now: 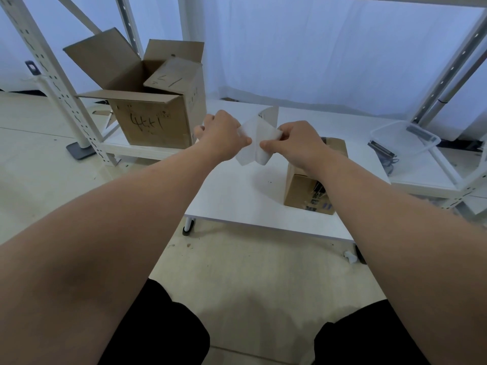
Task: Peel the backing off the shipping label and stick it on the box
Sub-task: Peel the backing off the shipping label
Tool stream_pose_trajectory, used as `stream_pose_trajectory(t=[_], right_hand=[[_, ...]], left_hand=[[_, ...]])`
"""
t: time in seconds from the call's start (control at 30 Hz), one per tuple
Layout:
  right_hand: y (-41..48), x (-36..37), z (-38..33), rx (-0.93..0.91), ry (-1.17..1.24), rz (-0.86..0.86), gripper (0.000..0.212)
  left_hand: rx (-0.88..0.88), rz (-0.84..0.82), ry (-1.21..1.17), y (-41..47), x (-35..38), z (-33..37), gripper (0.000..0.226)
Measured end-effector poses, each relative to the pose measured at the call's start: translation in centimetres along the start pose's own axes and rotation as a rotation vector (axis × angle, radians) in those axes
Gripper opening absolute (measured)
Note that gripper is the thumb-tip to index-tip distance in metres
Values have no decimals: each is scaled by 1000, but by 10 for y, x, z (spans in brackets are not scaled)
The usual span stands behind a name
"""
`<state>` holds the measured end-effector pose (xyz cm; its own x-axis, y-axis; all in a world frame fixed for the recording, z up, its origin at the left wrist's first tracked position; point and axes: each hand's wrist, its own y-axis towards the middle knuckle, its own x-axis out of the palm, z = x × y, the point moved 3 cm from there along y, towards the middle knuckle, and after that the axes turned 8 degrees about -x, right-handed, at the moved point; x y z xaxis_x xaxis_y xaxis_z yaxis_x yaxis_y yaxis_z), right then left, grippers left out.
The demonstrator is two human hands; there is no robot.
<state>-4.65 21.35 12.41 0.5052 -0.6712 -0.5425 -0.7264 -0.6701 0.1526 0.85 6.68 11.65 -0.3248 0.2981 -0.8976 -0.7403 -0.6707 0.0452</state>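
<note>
Where right hand overlaps, box top unseen.

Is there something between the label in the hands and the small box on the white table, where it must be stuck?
Nothing visible stands between them. The label is held above the table by the left hand and right hand; the small box sits just below the right wrist.

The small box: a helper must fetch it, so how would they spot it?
On the low white table, look toward its right side, under the person's right forearm. The small box sits there closed, with printed marks on one side. The big box on the rack has open flaps and handwriting.
</note>
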Motion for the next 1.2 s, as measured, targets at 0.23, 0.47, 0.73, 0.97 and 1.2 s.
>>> stream_pose_trajectory(t=[0.23,0.47,0.73,0.97,1.2], right_hand=[[1,3,0,9,0,-24,28],[1,5,1,29,12,-40,24],[4,-7,2,51,342,73,9],[5,-6,4,107,511,122,16],[3,-4,-1,102,490,103,19]], left_hand=[[31,106,156,4,-2,-1,42],[116,176,338,-2,-4,-3,39],[177,2,-126,-8,-13,-1,11],[337,244,-89,-14,-22,1,34],[34,-369,-557,-14,0,0,76]])
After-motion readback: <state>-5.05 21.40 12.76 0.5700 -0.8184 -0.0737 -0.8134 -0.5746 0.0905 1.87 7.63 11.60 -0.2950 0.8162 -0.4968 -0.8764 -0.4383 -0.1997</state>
